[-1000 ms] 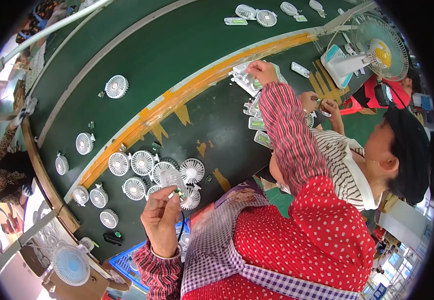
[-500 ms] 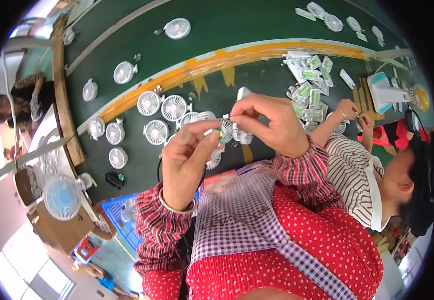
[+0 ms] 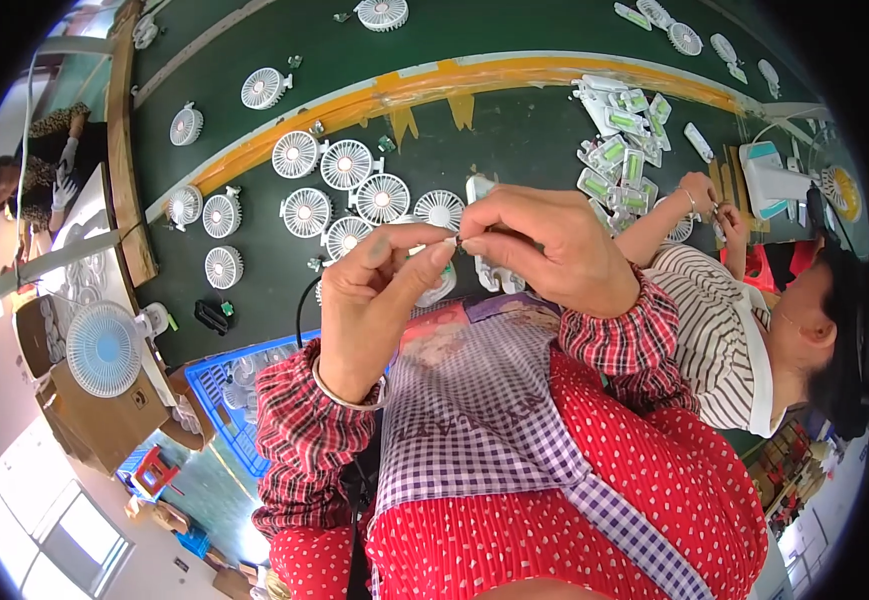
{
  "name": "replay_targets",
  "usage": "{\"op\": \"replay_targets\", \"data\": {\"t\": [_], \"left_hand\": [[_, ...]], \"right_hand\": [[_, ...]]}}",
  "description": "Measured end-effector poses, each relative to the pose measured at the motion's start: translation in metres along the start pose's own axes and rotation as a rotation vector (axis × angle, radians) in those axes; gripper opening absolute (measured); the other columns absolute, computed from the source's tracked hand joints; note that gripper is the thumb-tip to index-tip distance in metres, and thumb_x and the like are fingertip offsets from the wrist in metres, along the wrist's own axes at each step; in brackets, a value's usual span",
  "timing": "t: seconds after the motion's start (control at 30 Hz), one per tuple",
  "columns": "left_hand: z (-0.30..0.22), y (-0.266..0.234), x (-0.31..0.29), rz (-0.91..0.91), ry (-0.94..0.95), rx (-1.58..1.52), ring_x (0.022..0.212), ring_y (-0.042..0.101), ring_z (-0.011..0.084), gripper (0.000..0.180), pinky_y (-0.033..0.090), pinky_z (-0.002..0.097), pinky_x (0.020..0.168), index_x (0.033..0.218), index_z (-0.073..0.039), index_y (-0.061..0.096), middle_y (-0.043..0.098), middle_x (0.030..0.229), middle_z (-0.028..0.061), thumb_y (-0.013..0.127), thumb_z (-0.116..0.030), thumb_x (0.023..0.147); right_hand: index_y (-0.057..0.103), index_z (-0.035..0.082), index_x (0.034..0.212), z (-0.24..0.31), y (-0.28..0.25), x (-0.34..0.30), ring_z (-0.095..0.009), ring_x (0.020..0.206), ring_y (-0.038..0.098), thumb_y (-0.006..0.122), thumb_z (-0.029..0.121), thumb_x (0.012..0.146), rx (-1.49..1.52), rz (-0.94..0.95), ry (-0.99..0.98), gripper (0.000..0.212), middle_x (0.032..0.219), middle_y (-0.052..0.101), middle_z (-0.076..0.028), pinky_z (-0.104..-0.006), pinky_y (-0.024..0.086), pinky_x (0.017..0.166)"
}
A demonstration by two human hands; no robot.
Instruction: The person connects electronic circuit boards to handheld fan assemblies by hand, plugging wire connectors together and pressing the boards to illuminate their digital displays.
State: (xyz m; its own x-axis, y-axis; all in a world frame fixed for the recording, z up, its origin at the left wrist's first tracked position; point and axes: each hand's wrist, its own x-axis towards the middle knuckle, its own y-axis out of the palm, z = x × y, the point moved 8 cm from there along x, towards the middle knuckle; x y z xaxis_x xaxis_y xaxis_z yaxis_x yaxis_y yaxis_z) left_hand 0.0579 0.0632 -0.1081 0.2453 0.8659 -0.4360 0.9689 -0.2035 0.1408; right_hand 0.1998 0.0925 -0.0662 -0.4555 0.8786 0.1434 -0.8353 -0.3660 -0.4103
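Note:
My left hand point(image 3: 374, 300) is closed in a pinch on a small green circuit board point(image 3: 421, 262), mostly hidden by the fingers. My right hand point(image 3: 559, 245) pinches with thumb and forefinger at the left fingertips; a tiny dark and white bit shows there, too small to name. Beneath the hands lie a round white fan head point(image 3: 439, 209) and a white handle piece point(image 3: 499, 277), both partly covered. Left of them, several white fan heads, such as one fan head point(image 3: 382, 199), rest on the green table point(image 3: 514, 130).
Beyond runs a yellow-taped strip point(image 3: 394, 92). White handles with green cells point(image 3: 624, 150) are heaped to the right, near a co-worker's hands point(image 3: 709, 205). A blue crate point(image 3: 216, 400) stands at lower left, near a blue-centred fan point(image 3: 104, 347). Another person point(image 3: 44, 170) sits far left.
My hands have come together, fingertips now meeting, and the circuit board is more hidden between them. The view has shifted, so the table's things appear displaced.

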Motion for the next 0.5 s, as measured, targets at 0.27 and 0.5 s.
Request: {"op": "replay_targets", "data": {"t": [0.27,0.5], "left_hand": [[-0.033,0.006,-0.015,-0.079,0.516,0.507,0.057,0.06,0.016,0.015,0.045,0.0249,0.051,0.091,-0.001,0.068,0.064,0.074,0.0096,0.069,0.002,0.076],[0.006,-0.013,-0.013,-0.108,0.016,0.221,0.064,0.05,0.0041,0.015,0.038,0.0172,0.056,0.096,0.002,0.066,0.059,0.075,-0.0021,0.066,-0.009,0.086]], "right_hand": [[0.056,-0.002,0.098,-0.051,0.054,-0.03,-0.003,0.063,0.046,0.058,0.006,0.09,1.054,0.424,0.653,0.011,0.08,0.061,-0.003,-0.0189,0.036,0.054],[0.057,0.001,0.092,-0.008,0.024,-0.016,-0.02,0.066,0.063,0.067,0.003,0.08,0.089,-0.061,0.142,0.016,0.081,0.061,-0.011,-0.0291,0.048,0.056]]}}
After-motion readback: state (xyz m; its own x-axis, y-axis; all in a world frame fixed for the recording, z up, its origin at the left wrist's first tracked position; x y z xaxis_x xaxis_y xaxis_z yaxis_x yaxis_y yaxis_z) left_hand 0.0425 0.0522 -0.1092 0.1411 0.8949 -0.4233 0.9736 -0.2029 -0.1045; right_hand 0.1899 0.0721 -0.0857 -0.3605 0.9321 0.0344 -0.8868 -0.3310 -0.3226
